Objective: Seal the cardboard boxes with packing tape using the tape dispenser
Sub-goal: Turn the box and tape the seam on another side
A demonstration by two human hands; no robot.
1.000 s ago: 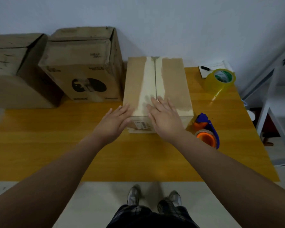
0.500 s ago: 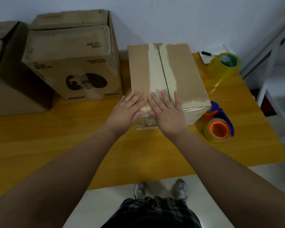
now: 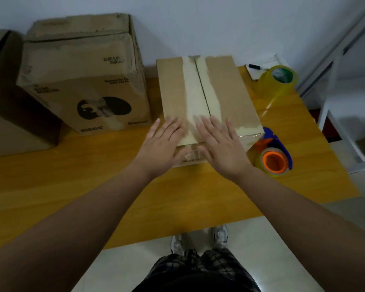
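We see both hands, left hand (image 3: 162, 145) and right hand (image 3: 223, 147), flat with fingers straight and spread on the near end of the taped box (image 3: 226, 95), tape dispenser (image 3: 273, 153) just right of it on the surface (image 3: 72, 178).

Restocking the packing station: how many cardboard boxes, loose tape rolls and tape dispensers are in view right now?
Cardboard boxes: 3 (small box, printed box, left-edge box)
Loose tape roll: 1
Tape dispenser: 1
Total: 5

A packing room: stacked cardboard boxes (image 3: 82, 81), tape rolls (image 3: 279, 81), wooden table (image 3: 72, 175).
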